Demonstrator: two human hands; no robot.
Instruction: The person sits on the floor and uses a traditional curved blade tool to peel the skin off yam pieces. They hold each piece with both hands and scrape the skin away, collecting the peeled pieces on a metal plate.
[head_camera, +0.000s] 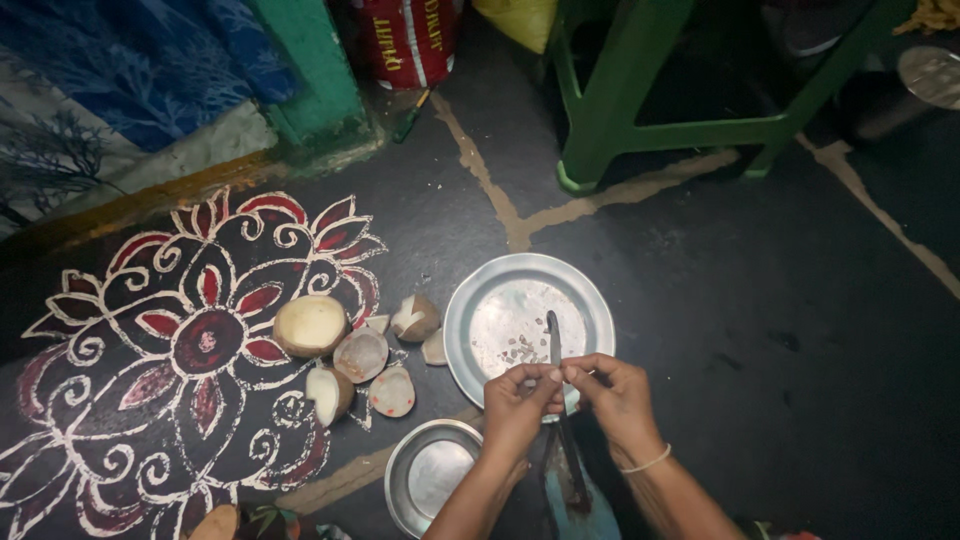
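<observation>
Head view: left hand (518, 400) and right hand (615, 392) meeting, fingertips pinching a small pale piece against the upright blade (553, 340) over the steel plate (590, 300); risking a nicked fingertip, or the piece dropping beside coconut shell halves (345, 355) and small steel bowl (432, 485).

Bare forearms, no sleeves; thin pale bangle (645, 463) on right wrist

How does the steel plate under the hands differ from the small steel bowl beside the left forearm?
The steel plate is wider and shallower than the small steel bowl. The plate holds a few small scraps; the bowl looks empty. Both hands, left hand and right hand, work over the plate's near rim, while the bowl sits untouched. Both are round, shiny metal, resting on the dark floor.
</observation>
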